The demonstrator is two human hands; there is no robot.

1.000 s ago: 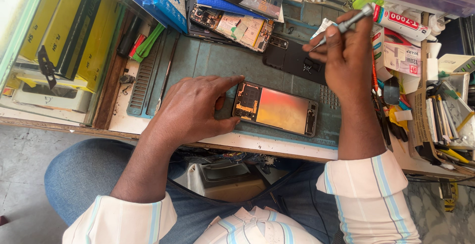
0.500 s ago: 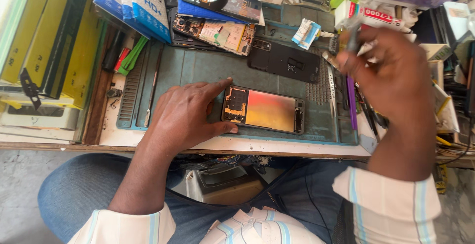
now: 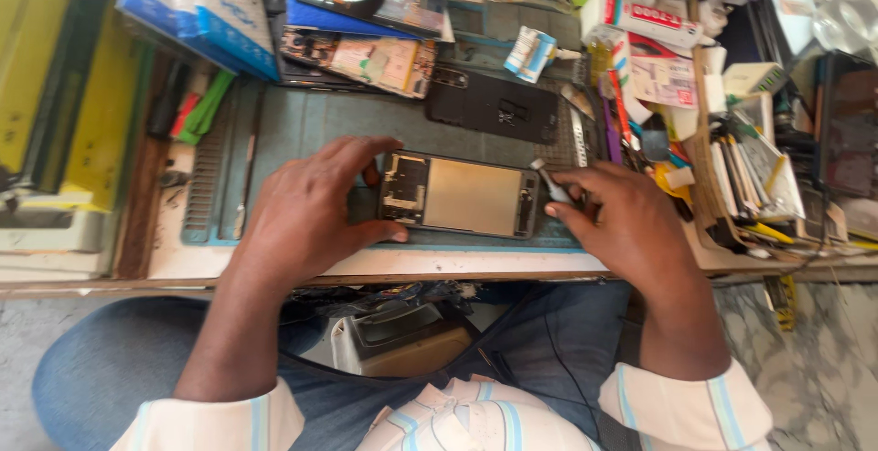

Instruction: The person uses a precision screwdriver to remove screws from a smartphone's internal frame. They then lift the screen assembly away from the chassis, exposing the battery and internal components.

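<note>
Opened phone's left end [image 3: 402,190] under the left hand [image 3: 306,218]; tool [image 3: 549,181] mostly hidden in the right hand [image 3: 622,222].

A dull teal work mat [image 3: 311,131] is seen under an opened phone [image 3: 462,197], whose inside is shown as a pale tan panel framed in black, with a patchy cream and black end. A matt black back cover [image 3: 494,108] is laid beyond it. Blue and white boxes [image 3: 197,7] and yellow packets [image 3: 87,122] are stacked at the left. Blue jeans [image 3: 101,364] and cream sleeves [image 3: 686,410] striped in light blue are worn
</note>
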